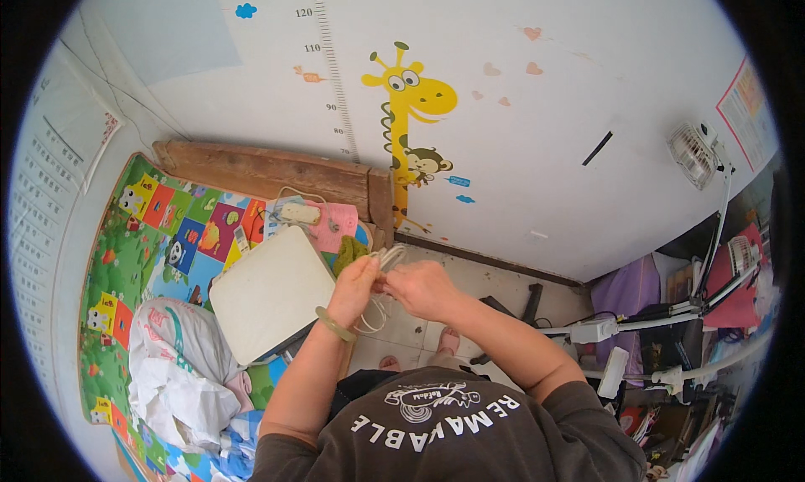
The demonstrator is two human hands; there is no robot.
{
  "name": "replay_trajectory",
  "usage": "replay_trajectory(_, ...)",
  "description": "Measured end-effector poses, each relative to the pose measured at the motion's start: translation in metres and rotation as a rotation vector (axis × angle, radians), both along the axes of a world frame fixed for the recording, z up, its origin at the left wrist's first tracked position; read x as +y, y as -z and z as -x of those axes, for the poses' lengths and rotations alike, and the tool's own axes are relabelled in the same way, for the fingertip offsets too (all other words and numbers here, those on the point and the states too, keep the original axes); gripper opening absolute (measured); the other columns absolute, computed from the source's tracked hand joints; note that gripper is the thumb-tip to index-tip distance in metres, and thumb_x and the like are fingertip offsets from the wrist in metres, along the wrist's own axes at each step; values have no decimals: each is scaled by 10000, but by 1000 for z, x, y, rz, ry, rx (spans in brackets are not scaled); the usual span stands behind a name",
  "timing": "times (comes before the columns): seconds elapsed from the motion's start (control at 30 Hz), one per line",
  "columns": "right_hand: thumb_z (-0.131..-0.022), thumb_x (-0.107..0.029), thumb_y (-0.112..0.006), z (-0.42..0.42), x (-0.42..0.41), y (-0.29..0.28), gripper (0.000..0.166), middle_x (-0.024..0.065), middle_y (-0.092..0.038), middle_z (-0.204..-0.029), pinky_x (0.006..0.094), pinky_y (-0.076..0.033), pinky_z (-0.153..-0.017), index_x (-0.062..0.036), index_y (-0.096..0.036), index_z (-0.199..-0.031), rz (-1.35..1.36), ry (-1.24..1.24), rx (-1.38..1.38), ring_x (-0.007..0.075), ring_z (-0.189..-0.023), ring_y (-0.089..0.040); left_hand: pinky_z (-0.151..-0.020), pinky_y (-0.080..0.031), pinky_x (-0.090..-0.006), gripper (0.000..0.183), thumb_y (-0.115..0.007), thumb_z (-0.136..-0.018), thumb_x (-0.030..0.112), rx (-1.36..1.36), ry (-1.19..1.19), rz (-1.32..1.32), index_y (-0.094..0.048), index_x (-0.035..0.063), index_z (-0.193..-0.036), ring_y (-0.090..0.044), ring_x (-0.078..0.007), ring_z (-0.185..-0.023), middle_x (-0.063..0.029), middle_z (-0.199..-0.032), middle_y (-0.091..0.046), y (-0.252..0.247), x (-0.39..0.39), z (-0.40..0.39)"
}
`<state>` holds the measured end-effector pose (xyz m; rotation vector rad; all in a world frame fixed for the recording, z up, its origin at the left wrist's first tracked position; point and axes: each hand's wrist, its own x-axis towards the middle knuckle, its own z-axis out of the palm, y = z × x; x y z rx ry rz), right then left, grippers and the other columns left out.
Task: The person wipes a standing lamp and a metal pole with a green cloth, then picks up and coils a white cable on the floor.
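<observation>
A bundle of white cable [392, 255] is folded in loops between my two hands, in front of my chest. My left hand [356, 283], with a pale bangle at its wrist, grips the loops from the left side. Close against it, my right hand [422, 288] has its fingers curled at the same bundle; its fingertips are partly hidden. A thin loop of the cable hangs below my left hand. Just behind my left hand lies a green knitted cloth [350, 253]. The cable's ends cannot be made out.
On the left, a bed with a colourful cartoon mat [188, 277] holds a white box-like case [273, 293], a power strip [299, 214] and a white plastic bag [179, 350]. A wooden bed board [264, 174] meets the wall. Lamps on jointed arms [695, 155] stand at right.
</observation>
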<state>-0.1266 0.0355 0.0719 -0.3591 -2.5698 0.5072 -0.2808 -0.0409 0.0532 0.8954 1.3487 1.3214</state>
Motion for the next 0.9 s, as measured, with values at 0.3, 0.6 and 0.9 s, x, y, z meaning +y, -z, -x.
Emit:
replay_trajectory(0.3, -836, -235, -583, -1, 2, 8, 185, 120, -590, -697, 436, -460, -547, -74, -555, -749, 118, 94, 32, 336, -639, -594, -472, -360, -212, 256, -467, -983, 261, -41, -20, -3, -512, 81, -808, -425, -74, -525, 33, -655, -466, 8, 7, -12)
replay_trajectory(0.6, -883, -268, -561, -74, 81, 10, 258, 100, -541, -670, 334, -425, -612, -41, -528, -764, 609, 157, -134, 236, -614, -505, -391, -231, -174, 223, -492, -963, 269, -160, -219, 149, -482, 146, -777, -321, -14, -451, 76, -598, -403, -3, -25, 60)
replay_trajectory(0.9, -869, -264, -568, -134, 129, 34, 258, 18, -487, -605, 283, -382, -607, -46, -575, -732, 739, 320, -148, 127, -621, -443, -357, -201, -188, 291, -504, -957, 303, -159, -536, 115, -420, 163, -716, -286, -25, -410, 69, -543, -349, 23, -63, 154)
